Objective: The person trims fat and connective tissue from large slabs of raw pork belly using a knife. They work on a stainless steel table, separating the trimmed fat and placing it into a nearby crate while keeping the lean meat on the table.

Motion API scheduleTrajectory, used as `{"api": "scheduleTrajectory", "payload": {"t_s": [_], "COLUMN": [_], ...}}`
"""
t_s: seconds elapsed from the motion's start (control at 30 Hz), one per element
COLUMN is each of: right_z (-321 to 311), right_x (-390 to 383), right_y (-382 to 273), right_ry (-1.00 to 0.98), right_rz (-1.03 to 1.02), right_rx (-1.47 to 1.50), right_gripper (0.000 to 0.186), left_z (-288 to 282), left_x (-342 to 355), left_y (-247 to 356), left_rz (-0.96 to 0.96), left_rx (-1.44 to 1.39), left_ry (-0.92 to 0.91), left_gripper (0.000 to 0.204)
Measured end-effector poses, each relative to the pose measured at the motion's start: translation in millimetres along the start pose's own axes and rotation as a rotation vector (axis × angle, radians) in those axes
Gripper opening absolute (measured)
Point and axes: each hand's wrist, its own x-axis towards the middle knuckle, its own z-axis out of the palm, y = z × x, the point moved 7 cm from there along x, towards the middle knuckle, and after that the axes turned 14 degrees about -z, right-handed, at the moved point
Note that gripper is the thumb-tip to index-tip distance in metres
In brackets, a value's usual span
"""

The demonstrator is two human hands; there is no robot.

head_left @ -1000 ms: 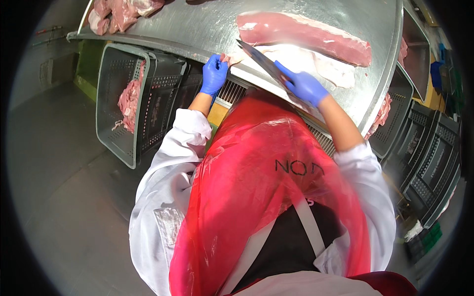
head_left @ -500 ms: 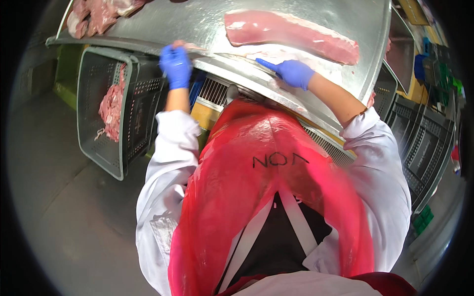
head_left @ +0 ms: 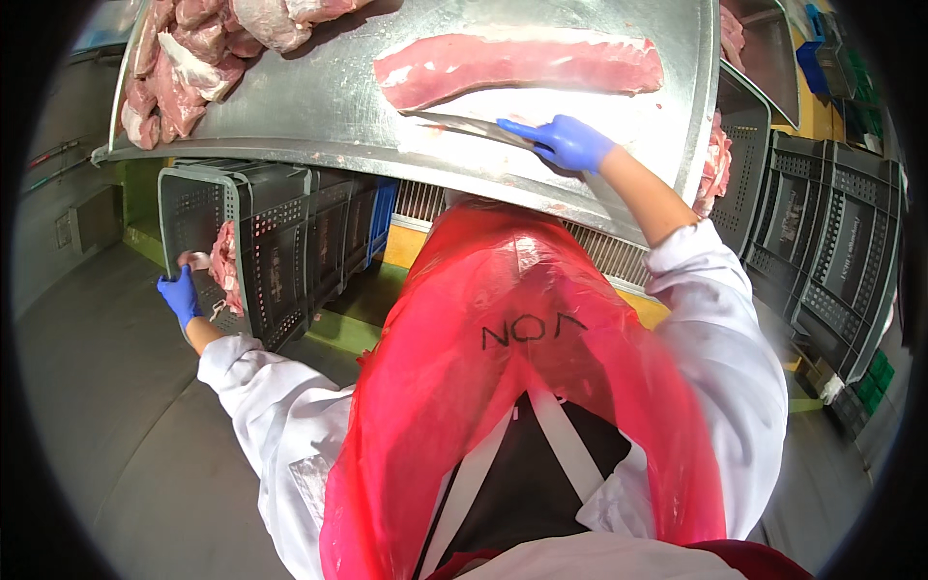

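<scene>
My right hand point(head_left: 572, 145), in a blue glove, is closed round a knife point(head_left: 474, 126), its forefinger stretched along the blade and its handle hidden in the palm. The blade points left, just in front of a long trimmed pork loin point(head_left: 522, 70) lying on the metal table. Far to the left, my blue-gloved left hand point(head_left: 181, 295) is at the open side of a grey crate point(head_left: 242, 251). A small meat trimming point(head_left: 196, 260) is at its fingertips; the grip is partly hidden. More meat trimmings point(head_left: 227, 266) lie inside that crate.
Several raw meat chunks point(head_left: 188, 72) are heaped at the far left of the metal table point(head_left: 319, 126). Right of the table stand more grey crates point(head_left: 817, 251), one with meat point(head_left: 715, 164). A raised metal edge runs along the table's front.
My left hand has moved from the table's front edge down and left to the crate, with a meat trimming. My right hand and knife remain by the loin; the view has shifted.
</scene>
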Motion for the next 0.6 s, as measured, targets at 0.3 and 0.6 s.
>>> {"api": "scheduleTrajectory", "payload": {"t_s": [0.3, 0.6], "right_z": [-102, -177], "right_x": [-228, -376], "right_y": [5, 62], "right_ry": [0.683, 1.153], "right_rz": [0.355, 0.519], "right_rx": [0.419, 0.278], "right_gripper": [0.070, 0.073], "left_z": [-10, 128], "left_x": [-174, -442], "left_y": [282, 624], "left_rz": [0.423, 1.155], "left_rx": [-0.643, -0.360], "left_ry": [-0.008, -0.633], "left_gripper": [0.050, 0.088]}}
